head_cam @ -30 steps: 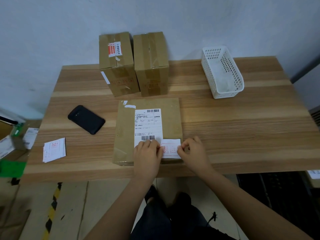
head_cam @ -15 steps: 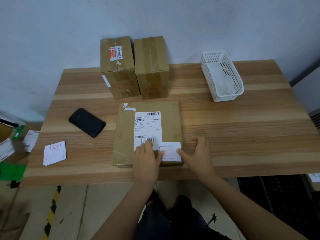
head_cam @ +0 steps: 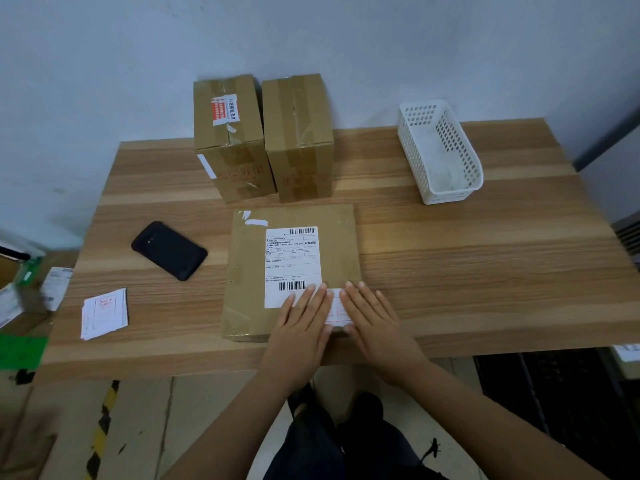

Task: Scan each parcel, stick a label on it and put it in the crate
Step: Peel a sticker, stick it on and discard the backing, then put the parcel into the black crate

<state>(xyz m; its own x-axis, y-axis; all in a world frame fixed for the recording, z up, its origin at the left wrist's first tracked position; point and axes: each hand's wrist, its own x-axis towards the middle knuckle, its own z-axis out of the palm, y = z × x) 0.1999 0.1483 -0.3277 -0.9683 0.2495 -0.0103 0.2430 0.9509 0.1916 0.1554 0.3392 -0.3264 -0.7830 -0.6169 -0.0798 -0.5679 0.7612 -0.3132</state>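
— Where is the parcel?
— The flat brown cardboard parcel (head_cam: 246, 271) lies at the near middle of the wooden table (head_cam: 485, 254), with a white shipping sheet with barcodes (head_cam: 292, 261) on its top.
— And the hands?
— Both lie flat, fingers straight, clasping nothing. The left hand (head_cam: 304, 323) presses on the parcel's near edge, over the sheet's near corner. The right hand (head_cam: 375, 322) presses just beside it, on the parcel's near right corner. Between them shows a small white label with red print (head_cam: 336, 311), lying on the parcel.
— The crate?
— The white plastic lattice crate (head_cam: 465, 157) stands far right, well apart from the parcel. An upright brown cardboard box with a red-and-white sticker (head_cam: 235, 157) and a plain upright brown cardboard box (head_cam: 299, 140) stand side by side at the far edge. A black handheld device (head_cam: 169, 250) lies to the left, and a stack of white labels (head_cam: 104, 313) near left.
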